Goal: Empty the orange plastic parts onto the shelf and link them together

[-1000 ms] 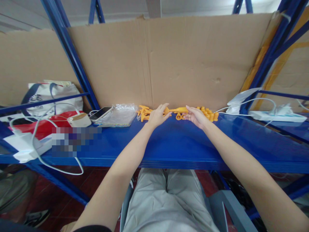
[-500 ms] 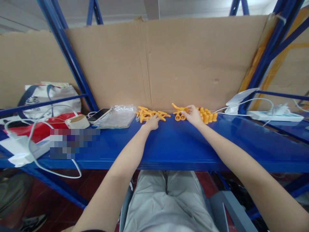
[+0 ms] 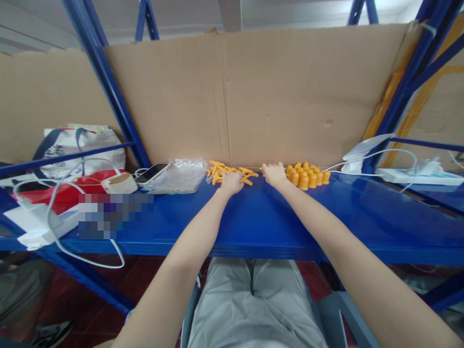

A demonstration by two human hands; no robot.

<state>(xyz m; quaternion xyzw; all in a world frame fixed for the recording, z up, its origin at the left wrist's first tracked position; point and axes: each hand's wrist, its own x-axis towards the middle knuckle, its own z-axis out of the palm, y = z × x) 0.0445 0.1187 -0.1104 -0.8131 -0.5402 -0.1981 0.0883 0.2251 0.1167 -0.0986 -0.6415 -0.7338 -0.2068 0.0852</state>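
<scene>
My left hand [image 3: 232, 182] rests at the near right side of a pile of yellow forked plastic pieces [image 3: 217, 169], its fingers bent down over one of them. The fingertips are partly hidden. To its right, my right hand [image 3: 274, 173] is closed over yellow plastic, of which only small bits show at the fingertips; the hand covers the rest. Beside my right hand stand several yellow knobbed plastic pieces [image 3: 308, 175], grouped upright in close rows. A small metal chain [image 3: 209, 179] lies at the left edge of the forked pile.
A clear plastic bag [image 3: 184, 175] and a phone [image 3: 154, 173] lie left of the pile. Farther left are a white charger [image 3: 121, 183], cables and a cloth bag [image 3: 83, 150]. Cardboard [image 3: 275, 96] walls off the back of the blue shelf [image 3: 253, 222]. A power strip [image 3: 420, 177] lies at right.
My right hand has moved left and down, off the rows of knobbed pieces; the forked piece it held up is now mostly covered. My left hand's fingers have bent further over the pile.
</scene>
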